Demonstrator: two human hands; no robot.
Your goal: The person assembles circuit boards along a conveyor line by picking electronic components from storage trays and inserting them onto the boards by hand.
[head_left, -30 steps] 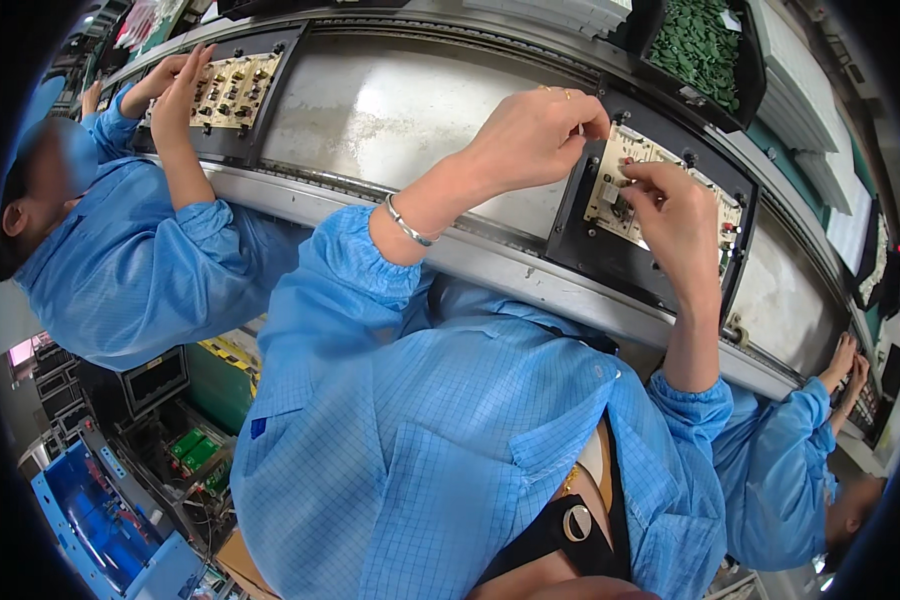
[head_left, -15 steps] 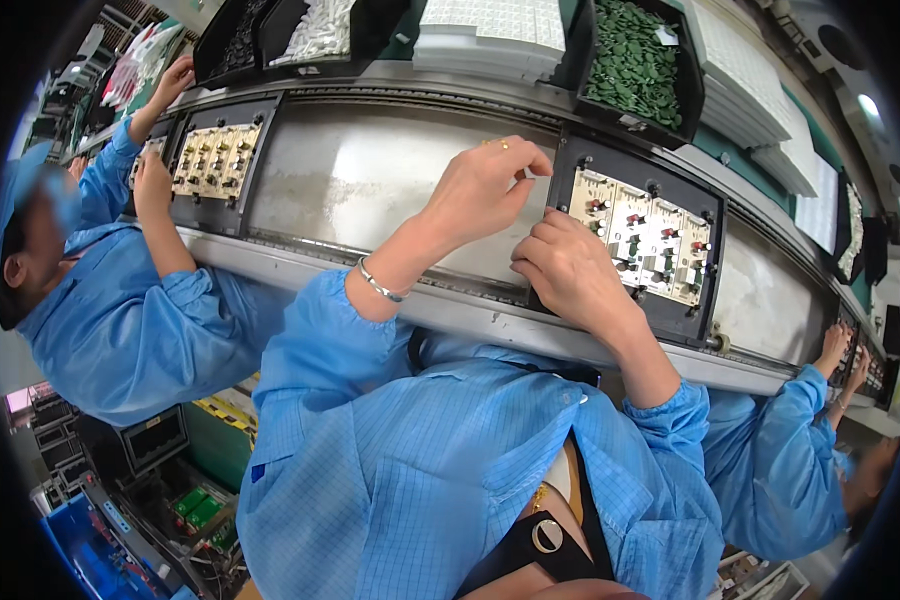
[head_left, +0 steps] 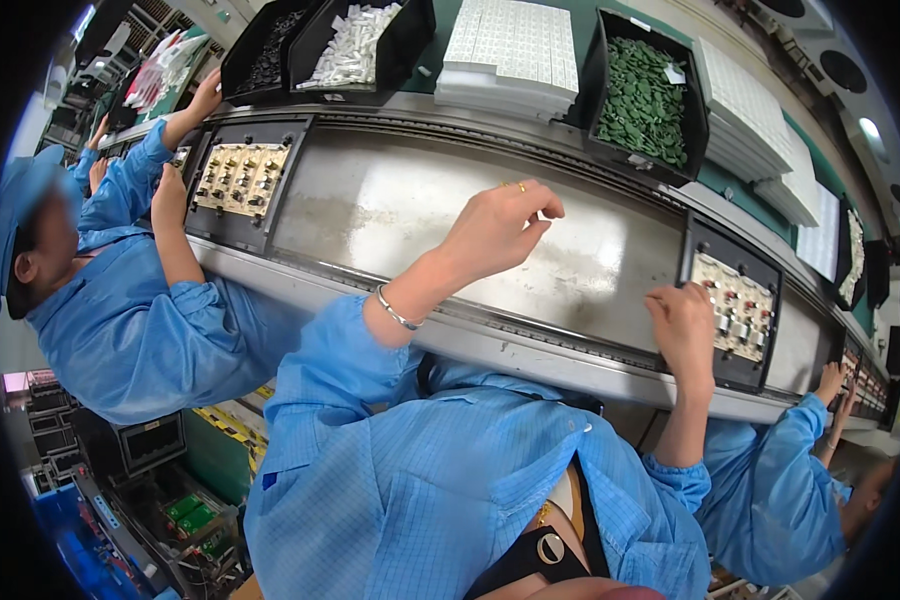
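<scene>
My left hand point(head_left: 502, 230) hovers over the bare metal bed point(head_left: 410, 210) of the conveyor, fingers curled in and thumb drawn toward them; whatever lies inside is hidden. To the right, my right hand point(head_left: 685, 325) is at the near left edge of a black carrier frame point(head_left: 770, 275). Its fingers are bent and closed, and I cannot make out anything in them. That carrier holds tan circuit boards point(head_left: 735, 305) fitted with red, dark and silvery parts. The hand covers the carrier's near left corner.
Beyond the line stand a black bin of green disc-shaped parts point(head_left: 642, 105), stacked white trays point(head_left: 510, 50) and a bin of white parts point(head_left: 350, 50). Another boarded carrier point(head_left: 242, 180) sits left, beside a co-worker's hand point(head_left: 170, 195). A second co-worker's hand point(head_left: 830, 382) is far right.
The carrier with the circuit boards has slid right along the conveyor, and my right hand has moved right with it. My left hand has stayed over the bed, now farther from the carrier.
</scene>
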